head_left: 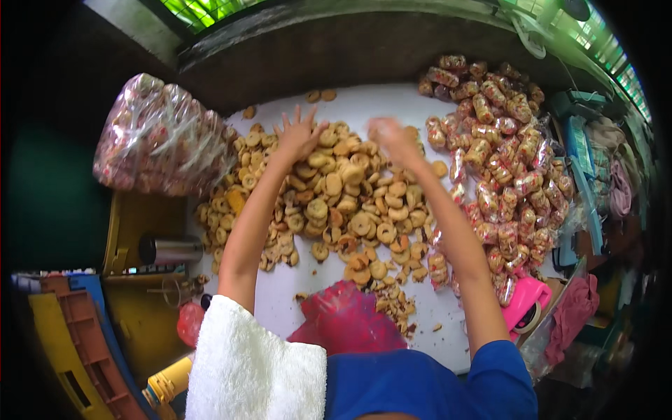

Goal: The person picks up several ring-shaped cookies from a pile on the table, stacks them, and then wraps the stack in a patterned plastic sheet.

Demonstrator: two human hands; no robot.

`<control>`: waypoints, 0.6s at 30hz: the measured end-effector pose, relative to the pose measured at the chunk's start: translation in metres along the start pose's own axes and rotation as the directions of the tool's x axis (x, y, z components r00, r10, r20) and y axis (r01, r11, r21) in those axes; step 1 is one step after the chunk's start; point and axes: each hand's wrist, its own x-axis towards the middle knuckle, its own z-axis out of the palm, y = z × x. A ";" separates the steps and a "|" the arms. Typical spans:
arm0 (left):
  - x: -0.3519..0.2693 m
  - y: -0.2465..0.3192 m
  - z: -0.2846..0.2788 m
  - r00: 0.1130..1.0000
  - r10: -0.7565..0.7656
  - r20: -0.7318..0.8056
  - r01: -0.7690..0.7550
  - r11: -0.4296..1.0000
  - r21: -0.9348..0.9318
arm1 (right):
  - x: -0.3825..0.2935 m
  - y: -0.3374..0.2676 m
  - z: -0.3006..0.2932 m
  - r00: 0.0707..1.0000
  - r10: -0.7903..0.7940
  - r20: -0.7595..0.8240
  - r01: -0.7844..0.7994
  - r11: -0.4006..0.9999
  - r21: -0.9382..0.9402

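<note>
A broad heap of round ring-shaped biscuits (336, 184) covers the middle of a white tabletop (310, 283). My left hand (298, 135) lies palm down on the heap's far left part, fingers spread, with nothing seen in its grasp. At the heap's far right side, my right hand (391, 137) is blurred; whether it holds anything cannot be made out. Broken biscuit pieces (391, 299) lie nearer to me. Beside them, against my body, is a pile of red printed plastic wrappers (344, 317). Many small clear packs of biscuits (499, 173) are piled to the right of my right arm.
A large clear bag of packed biscuits (163, 139) stands at the far left. Near it lies a steel tumbler (170, 249). A pink plastic object (525, 299) and a tape roll (527, 318) sit at the right edge. Stacked plastic crates (79, 336) stand lower left. A wall (336, 52) bounds the back.
</note>
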 end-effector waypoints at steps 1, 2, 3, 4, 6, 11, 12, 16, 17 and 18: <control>-0.010 0.000 -0.002 1.000 -0.014 0.024 0.014 1.000 -0.001 | -0.005 0.018 -0.008 0.984 0.044 -0.170 -0.054 0.997 -0.055; -0.017 0.004 -0.009 0.999 0.016 -0.047 -0.018 0.999 -0.049 | -0.007 0.042 -0.017 0.938 0.079 -0.339 -0.122 0.987 -0.106; -0.025 0.010 -0.016 0.992 0.045 -0.117 -0.056 0.994 -0.095 | -0.013 0.076 -0.019 0.938 -0.092 -0.334 -0.024 0.944 -0.329; -0.034 0.013 -0.021 0.988 0.131 -0.079 -0.135 0.989 -0.053 | -0.023 0.102 -0.010 0.926 -0.256 -0.279 0.075 0.846 -0.528; -0.064 0.022 -0.039 0.955 0.269 -0.123 -0.274 0.961 -0.029 | -0.037 0.107 0.004 0.964 -0.222 -0.147 0.162 0.927 -0.339; -0.158 0.046 -0.096 0.924 0.269 -0.272 -0.290 0.956 -0.040 | -0.112 0.028 0.005 0.890 -0.399 -0.220 0.332 0.899 -0.286; -0.176 0.048 -0.099 0.926 0.274 -0.261 -0.304 0.949 -0.083 | -0.132 0.013 0.009 0.867 -0.423 -0.264 0.378 0.903 -0.205; -0.276 0.048 -0.092 0.898 0.401 -0.181 -0.437 0.857 -0.273 | -0.228 -0.043 0.033 0.873 -0.477 -0.103 0.455 0.872 -0.180; -0.305 0.042 -0.081 0.844 0.517 -0.146 -0.533 0.773 -0.344 | -0.249 -0.043 0.048 0.899 -0.438 -0.018 0.431 0.890 -0.150; -0.337 0.041 -0.071 0.861 0.498 -0.100 -0.504 0.811 -0.297 | -0.274 -0.044 0.055 0.893 -0.450 -0.018 0.431 0.865 -0.256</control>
